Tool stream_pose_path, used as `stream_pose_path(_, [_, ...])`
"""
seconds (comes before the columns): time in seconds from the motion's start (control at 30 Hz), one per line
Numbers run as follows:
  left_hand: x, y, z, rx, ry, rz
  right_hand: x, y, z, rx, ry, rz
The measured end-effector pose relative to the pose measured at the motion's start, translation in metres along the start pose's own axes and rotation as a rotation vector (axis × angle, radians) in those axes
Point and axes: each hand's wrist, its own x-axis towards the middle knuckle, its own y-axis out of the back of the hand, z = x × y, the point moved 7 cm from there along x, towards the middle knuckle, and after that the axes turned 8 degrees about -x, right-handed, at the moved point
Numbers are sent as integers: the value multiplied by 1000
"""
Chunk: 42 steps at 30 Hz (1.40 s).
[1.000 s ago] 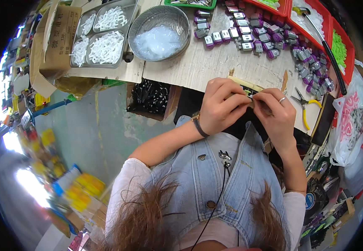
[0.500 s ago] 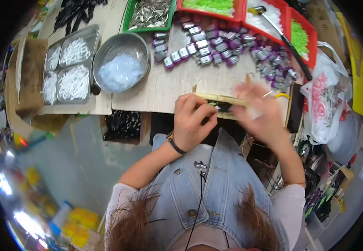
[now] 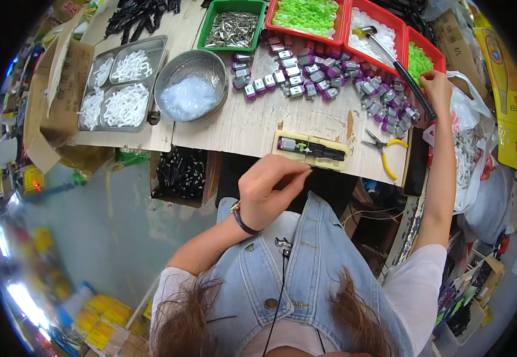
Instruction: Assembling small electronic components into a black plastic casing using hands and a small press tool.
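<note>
At the table's front edge lies a cream-coloured holder (image 3: pixel 337 165). In it sits a long black plastic housing (image 3: pixel 328 152), with a small silver-and-purple motor (image 3: pixel 287 144) at its left end and a bit of green near the middle. My left hand (image 3: pixel 267 189) is just in front of the holder, thumb and forefinger pinched together; whatever is between them is too small to make out. My right hand (image 3: pixel 438 92) reaches far right to the red bin of small green pieces (image 3: pixel 419 58). Its fingers are drawn together at the bin's edge, their tips partly hidden.
Pliers with yellow handles (image 3: pixel 387 152) lie right of the holder. Several motors (image 3: pixel 312 74) spread across the table behind it. A black-handled hammer (image 3: pixel 407 77) rests across the red bins. Leftward stand a metal bowl (image 3: pixel 219 98) and a divided tray of white parts (image 3: pixel 157 53).
My right hand has left the holder and moved far right to the green pieces. My left hand has drawn back slightly, uncovering the housing and motor. The pliers now show on the table.
</note>
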Motion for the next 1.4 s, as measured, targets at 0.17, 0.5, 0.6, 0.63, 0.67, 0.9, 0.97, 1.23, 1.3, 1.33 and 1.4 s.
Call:
stream_pose_path(0.17, [-7, -29, -16, -348, 362, -44, 3, -1, -3, 5, 52, 30])
stream_pose_path(0.5, [-7, -55, -21, -764, 721, -110, 11, 6, 2, -43, 47, 67])
stream_pose_path(0.6, [-2, -59, -22, -807, 772, -123, -33, 53, -29, 364, 7, 95])
stream_pose_path(0.63, [1, -61, -21, -824, 792, -131, -67, 70, -55, 633, -45, 2])
stream_pose_path(0.67, [-2, -59, -20, -838, 784, -107, -104, 80, -104, 1018, 55, -150])
stream_pose_path(0.9, [3, -63, -20, -897, 783, -113, -221, 96, -194, 1317, 189, -346])
stream_pose_path(0.97, [0, -59, -21, -889, 780, -118, -223, 95, -198, 1313, 189, -355])
stream_pose_path(1.23, [-13, -44, -30, -1040, 860, -120, -226, 110, -225, 1030, 556, -90])
stream_pose_path(1.3, [-18, -42, -30, -1144, 894, -110, -229, 115, -231, 964, 635, -28])
stream_pose_path(1.33, [-21, -41, -30, -1196, 911, -105, -231, 115, -234, 966, 646, -36])
stream_pose_path(1.4, [-20, -35, -30, -1172, 877, -108, -233, 117, -241, 973, 671, -54])
